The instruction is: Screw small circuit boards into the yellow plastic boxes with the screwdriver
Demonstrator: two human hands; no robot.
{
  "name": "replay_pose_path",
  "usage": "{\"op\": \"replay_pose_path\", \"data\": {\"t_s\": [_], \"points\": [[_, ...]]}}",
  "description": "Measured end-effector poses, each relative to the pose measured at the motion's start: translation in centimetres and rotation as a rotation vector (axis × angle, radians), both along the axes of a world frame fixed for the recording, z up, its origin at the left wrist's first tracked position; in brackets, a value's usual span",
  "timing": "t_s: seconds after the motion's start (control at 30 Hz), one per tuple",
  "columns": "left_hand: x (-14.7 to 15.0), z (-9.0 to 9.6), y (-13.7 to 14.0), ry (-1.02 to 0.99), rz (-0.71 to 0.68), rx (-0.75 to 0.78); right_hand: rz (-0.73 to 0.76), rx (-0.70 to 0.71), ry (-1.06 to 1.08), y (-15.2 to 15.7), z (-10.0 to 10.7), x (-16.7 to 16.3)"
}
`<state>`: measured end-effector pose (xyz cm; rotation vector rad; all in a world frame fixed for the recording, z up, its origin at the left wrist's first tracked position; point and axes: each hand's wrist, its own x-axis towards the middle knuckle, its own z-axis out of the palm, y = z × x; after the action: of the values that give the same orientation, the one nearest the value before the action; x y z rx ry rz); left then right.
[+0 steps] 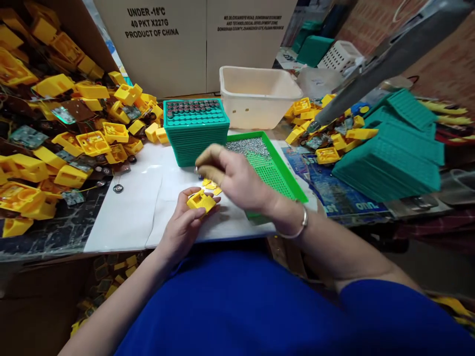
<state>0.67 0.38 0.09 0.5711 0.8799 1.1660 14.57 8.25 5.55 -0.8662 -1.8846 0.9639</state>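
A big box (178,59) stands at the back of my table (70,243). On the left is a huge, messy pile of yellow parts (92,143), with wires and green boards mixed in. A long gray pole (386,64) slants in on the right. Below it is a leaning heap of blue-green trays (389,165). White paper (126,212) lies in front of me. Behind it sits a pale tub (256,111). Just in front of the tub is a tall stack of trays (196,143), and the top one has rows of little round dark things (193,106) at its back. Beside the stack, a bright green tray (286,168) has lots of tiny silver bits (250,146) at its far end.

My left hand (184,221) is curled snugly around a yellow case (201,201), holding it over the paper. My right hand (237,173) is above it, just past the case, thumb and finger bent toward each other. A tiny shiny thing (196,169) shows at their tips, but it's blurry, so I can't tell if I'm pinching it. Near the case lie small flat yellow pieces (210,185).
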Motion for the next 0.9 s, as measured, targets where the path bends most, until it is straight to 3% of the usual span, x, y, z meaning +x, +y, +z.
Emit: {"op": "replay_pose_path", "data": {"t_s": [0.1, 0.23, 0.37, 0.57, 0.63, 0.73, 0.83, 0.9], "points": [[0.5, -0.5, -0.3, 0.062, 0.044, 0.046, -0.035, -0.065, -0.006, -3.5, -3.2, -0.7], [0.9, -0.7, -0.6, 0.109, 0.035, 0.064, -0.107, -0.017, -0.041, -4.3, -5.7, -0.8], [0.9, -1.2, -0.7, 0.077, 0.003, 0.086, -0.046, -0.172, 0.012, -3.5, -5.1, 0.0], [0.2, -2.0, -0.3, 0.167, -0.005, 0.132, 0.136, -0.369, -0.234, -2.0, -3.1, 0.9], [0.2, -1.7, 0.1, 0.095, 0.009, 0.103, 0.109, -0.265, -0.250, -1.4, -2.1, 1.0], [0.4, -1.0, 0.6, -0.006, 0.032, 0.039, -0.092, 0.082, -0.255, 0.0, 0.4, 0.7], [0.6, -0.5, 0.9, 0.019, 0.005, -0.032, -0.428, 0.360, -0.549, 2.6, 3.3, -0.4], [0.6, -0.5, 0.9, 0.048, -0.017, -0.056, -0.529, 0.365, -0.745, 5.0, 4.5, -1.4]]}}
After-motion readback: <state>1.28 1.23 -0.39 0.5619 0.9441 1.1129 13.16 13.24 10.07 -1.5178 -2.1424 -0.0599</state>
